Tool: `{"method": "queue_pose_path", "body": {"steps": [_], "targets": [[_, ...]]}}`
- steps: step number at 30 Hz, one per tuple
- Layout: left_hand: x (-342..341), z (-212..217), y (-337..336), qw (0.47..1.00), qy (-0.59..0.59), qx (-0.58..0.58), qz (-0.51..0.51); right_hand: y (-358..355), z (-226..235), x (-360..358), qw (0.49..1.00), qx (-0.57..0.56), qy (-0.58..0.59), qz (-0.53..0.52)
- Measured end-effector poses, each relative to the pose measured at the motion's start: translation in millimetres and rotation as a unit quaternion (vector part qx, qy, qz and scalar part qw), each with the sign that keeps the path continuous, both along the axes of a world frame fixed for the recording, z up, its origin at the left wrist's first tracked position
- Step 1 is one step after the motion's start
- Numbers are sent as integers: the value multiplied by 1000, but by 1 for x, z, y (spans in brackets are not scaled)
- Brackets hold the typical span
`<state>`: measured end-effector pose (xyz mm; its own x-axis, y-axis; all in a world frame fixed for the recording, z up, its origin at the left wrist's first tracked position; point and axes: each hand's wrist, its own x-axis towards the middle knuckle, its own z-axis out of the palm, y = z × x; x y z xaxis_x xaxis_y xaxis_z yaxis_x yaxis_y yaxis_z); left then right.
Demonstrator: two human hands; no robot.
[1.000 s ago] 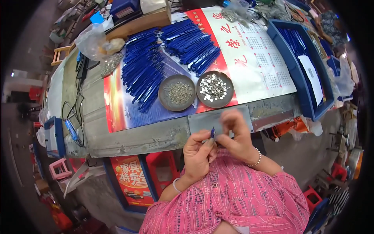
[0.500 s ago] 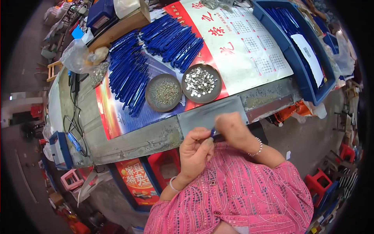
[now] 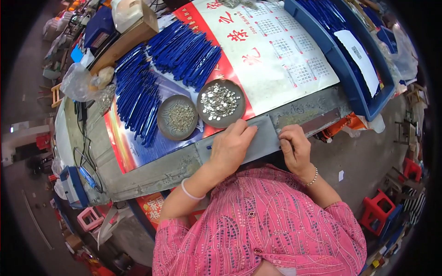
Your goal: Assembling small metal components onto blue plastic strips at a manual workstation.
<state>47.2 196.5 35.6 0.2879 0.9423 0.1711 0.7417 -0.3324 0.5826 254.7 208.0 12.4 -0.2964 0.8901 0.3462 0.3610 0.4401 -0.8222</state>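
Observation:
My left hand [image 3: 231,148] lies palm down on a grey metal plate [image 3: 263,136] at the table's near edge. It covers a thin blue stick [image 3: 209,147]; only the stick's end pokes out to the left. My right hand [image 3: 294,148] rests with curled fingers on the plate's right end, and nothing shows in it. Just beyond the left hand stand two round dishes. One dish [image 3: 177,117] holds small dull grey parts. The other dish [image 3: 221,102] holds shiny silver parts.
Two heaps of blue sticks [image 3: 138,96] [image 3: 186,50] lie on a red and white calendar sheet [image 3: 281,50]. A blue crate [image 3: 363,99] with more blue sticks stands at the right. Boxes, a plastic bag and cables crowd the far left; red stools stand on the floor at the right.
Both hands held the blue stick up in front of my chest; they have dropped forward onto the grey plate. The left hand now lies flat over the stick, and the right has moved apart.

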Motion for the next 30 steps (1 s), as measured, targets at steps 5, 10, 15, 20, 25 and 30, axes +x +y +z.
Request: {"method": "queue_pose_path", "body": {"steps": [5,10,15,20,25,30], "targets": [[-10,5,7,995,84,-11,-56,7,-3,-4,998,53,-38,10],[-53,10,-17,992,104,-63,-40,10,-7,-3,997,74,-35,14],[-54,10,-23,994,82,-66,-1,12,-10,-5,994,101,-49,15],[-1,12,11,1000,13,-14,-19,9,-9,-3,992,112,-62,26],[6,3,10,987,-134,-70,-53,4,4,-10,1000,-8,26,-8],[0,14,-16,939,-300,-164,13,4,19,-13,950,-263,169,19]]}}
